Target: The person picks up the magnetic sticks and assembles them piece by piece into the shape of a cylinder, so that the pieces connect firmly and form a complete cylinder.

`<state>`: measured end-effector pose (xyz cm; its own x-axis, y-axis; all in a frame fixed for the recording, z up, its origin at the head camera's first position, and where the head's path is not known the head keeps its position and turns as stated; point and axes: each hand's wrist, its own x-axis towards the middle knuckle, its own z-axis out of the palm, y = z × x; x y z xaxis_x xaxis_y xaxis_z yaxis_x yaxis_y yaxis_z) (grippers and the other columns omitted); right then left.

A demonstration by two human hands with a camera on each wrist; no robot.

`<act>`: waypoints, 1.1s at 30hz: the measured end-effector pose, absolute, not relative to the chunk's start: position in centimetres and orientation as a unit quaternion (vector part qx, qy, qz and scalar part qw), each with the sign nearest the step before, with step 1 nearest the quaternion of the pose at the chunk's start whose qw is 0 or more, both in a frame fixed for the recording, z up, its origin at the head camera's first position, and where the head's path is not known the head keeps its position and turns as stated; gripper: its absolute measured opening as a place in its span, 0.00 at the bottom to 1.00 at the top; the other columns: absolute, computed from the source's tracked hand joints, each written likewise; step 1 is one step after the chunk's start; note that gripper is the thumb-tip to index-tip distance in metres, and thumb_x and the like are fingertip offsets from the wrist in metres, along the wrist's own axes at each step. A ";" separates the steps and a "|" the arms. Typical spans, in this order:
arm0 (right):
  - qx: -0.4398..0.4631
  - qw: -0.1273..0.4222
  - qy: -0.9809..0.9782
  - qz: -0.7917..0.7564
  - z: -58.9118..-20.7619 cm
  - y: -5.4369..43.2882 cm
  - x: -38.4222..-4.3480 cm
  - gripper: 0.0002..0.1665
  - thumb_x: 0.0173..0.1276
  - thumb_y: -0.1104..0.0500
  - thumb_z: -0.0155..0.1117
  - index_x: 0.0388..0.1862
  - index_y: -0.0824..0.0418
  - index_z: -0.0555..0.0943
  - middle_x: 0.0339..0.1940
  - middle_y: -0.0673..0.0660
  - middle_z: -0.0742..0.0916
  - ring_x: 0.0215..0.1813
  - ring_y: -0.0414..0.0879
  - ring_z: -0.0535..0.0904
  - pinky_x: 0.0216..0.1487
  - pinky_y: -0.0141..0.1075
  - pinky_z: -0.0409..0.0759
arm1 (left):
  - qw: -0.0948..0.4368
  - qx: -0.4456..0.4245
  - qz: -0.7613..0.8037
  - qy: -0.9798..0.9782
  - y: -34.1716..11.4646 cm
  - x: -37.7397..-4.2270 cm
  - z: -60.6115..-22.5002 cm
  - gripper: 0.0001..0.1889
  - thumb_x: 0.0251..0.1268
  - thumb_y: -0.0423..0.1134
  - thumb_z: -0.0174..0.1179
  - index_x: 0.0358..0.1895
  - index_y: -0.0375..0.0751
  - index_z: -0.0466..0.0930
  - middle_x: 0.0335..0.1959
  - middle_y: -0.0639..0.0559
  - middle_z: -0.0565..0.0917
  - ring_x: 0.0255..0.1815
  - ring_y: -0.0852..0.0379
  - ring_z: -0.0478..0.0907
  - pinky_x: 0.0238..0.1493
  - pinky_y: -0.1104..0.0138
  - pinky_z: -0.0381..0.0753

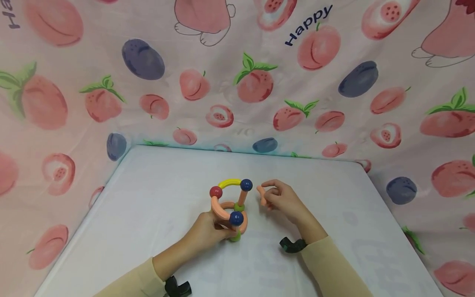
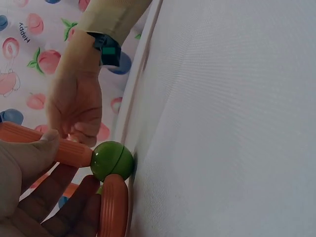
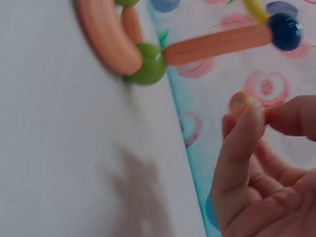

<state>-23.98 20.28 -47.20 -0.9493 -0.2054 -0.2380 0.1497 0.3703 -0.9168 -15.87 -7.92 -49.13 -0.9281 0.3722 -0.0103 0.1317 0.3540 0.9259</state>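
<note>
My left hand (image 1: 208, 232) grips the near side of a frame of magnetic sticks and balls on the table. In the left wrist view its thumb and fingers pinch a straight orange stick (image 2: 75, 153) beside a green ball (image 2: 112, 161). Orange curved sticks make up the base ring; above it are a red ball (image 1: 216, 192), two blue balls (image 1: 246, 185) and a yellow curved stick (image 1: 229, 182). Right of the frame and apart from it, my right hand (image 1: 285, 201) pinches a loose orange curved stick (image 1: 262, 195), mostly hidden by fingers in the right wrist view.
A white table (image 1: 148, 185) lies under the work. Fruit-printed cloth (image 1: 222, 82) rises behind it and at both sides. Dark wrist devices (image 1: 292, 245) sit on both wrists, close above the table.
</note>
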 end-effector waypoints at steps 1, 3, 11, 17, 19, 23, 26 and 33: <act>-0.024 0.162 0.798 -0.580 -47.0 20.5 -23.8 0.24 0.77 0.60 0.62 0.70 0.58 0.75 0.37 0.57 0.87 0.38 0.52 0.83 0.40 0.37 0.87 | 0.110 0.154 0.546 0.816 -7.9 -15.9 -49.1 0.12 0.64 0.38 0.78 0.49 0.50 0.91 0.39 0.57 0.94 0.46 0.60 0.90 0.44 0.73 0.87; -0.039 0.171 0.767 -0.618 -46.6 20.8 -23.3 0.23 0.79 0.60 0.61 0.69 0.60 0.73 0.39 0.55 0.88 0.39 0.51 0.84 0.41 0.35 0.87 | 0.111 0.153 0.546 0.817 -7.9 -15.8 -49.0 0.13 0.64 0.38 0.78 0.51 0.50 0.91 0.39 0.57 0.94 0.46 0.60 0.90 0.44 0.73 0.87; -0.137 0.221 0.639 -0.724 -45.8 21.0 -22.1 0.09 0.85 0.61 0.57 0.58 0.58 0.71 0.43 0.52 0.91 0.36 0.40 0.84 0.41 0.28 0.86 | 0.107 0.153 0.544 0.818 -7.8 -15.8 -49.1 0.16 0.63 0.37 0.79 0.54 0.49 0.90 0.39 0.57 0.94 0.46 0.59 0.90 0.43 0.72 0.87; -0.206 0.246 0.580 -0.749 -45.2 20.8 -21.6 0.06 0.86 0.65 0.51 0.56 0.58 0.72 0.43 0.51 0.91 0.35 0.38 0.84 0.41 0.28 0.85 | 0.105 0.155 0.548 0.815 -7.7 -15.7 -49.2 0.23 0.63 0.38 0.79 0.61 0.48 0.87 0.40 0.57 0.93 0.46 0.59 0.90 0.42 0.72 0.88; -0.213 0.249 0.577 -0.748 -45.0 20.7 -21.5 0.06 0.86 0.65 0.51 0.56 0.57 0.73 0.43 0.51 0.91 0.35 0.38 0.84 0.42 0.28 0.85 | 0.103 0.155 0.548 0.815 -7.7 -15.7 -49.2 0.24 0.63 0.38 0.79 0.63 0.48 0.87 0.40 0.57 0.93 0.46 0.59 0.90 0.42 0.72 0.88; -0.210 0.259 0.575 -0.747 -44.9 20.6 -21.4 0.06 0.86 0.65 0.51 0.54 0.56 0.73 0.42 0.51 0.91 0.36 0.39 0.85 0.43 0.29 0.86 | 0.101 0.156 0.548 0.815 -7.6 -15.7 -49.2 0.26 0.63 0.37 0.79 0.65 0.46 0.85 0.40 0.56 0.93 0.46 0.59 0.90 0.41 0.72 0.88; -0.210 0.267 0.569 -0.749 -45.1 20.5 -21.4 0.06 0.86 0.66 0.50 0.54 0.57 0.72 0.42 0.51 0.91 0.36 0.39 0.85 0.43 0.29 0.86 | 0.100 0.157 0.550 0.814 -7.6 -15.6 -49.2 0.29 0.63 0.37 0.79 0.68 0.46 0.83 0.40 0.56 0.93 0.46 0.59 0.90 0.41 0.72 0.88; -0.198 0.273 0.566 -0.753 -45.5 20.2 -21.2 0.04 0.86 0.65 0.52 0.52 0.57 0.72 0.41 0.50 0.90 0.36 0.38 0.85 0.42 0.29 0.86 | 0.095 0.160 0.547 0.816 -7.6 -15.6 -49.1 0.32 0.63 0.36 0.78 0.71 0.41 0.80 0.40 0.57 0.93 0.46 0.58 0.90 0.42 0.72 0.88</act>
